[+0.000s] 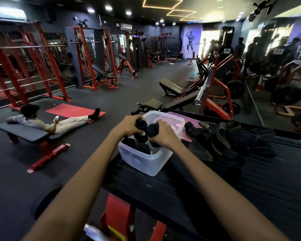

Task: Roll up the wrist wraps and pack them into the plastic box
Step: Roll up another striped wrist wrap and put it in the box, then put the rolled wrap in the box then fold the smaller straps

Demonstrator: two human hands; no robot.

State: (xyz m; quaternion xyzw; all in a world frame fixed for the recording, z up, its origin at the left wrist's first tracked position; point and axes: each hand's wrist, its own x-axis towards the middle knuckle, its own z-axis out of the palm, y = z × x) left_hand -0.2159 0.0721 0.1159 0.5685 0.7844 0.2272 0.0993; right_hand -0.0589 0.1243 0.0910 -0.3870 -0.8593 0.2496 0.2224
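Observation:
A clear plastic box stands on a black ribbed bench in front of me. Several black rolled wrist wraps lie inside it. My left hand grips one rolled black wrap above the box's left side. Just to its right, my right hand grips another rolled black wrap over the middle of the box. The two rolls nearly touch. A heap of loose black wraps and straps lies on the bench to the right of the box.
A pink lid lies behind the box. A person reclines on a flat bench at the left, legs stretched onto a red mat. Red racks, benches and a barbell machine stand around; people stand at the far right.

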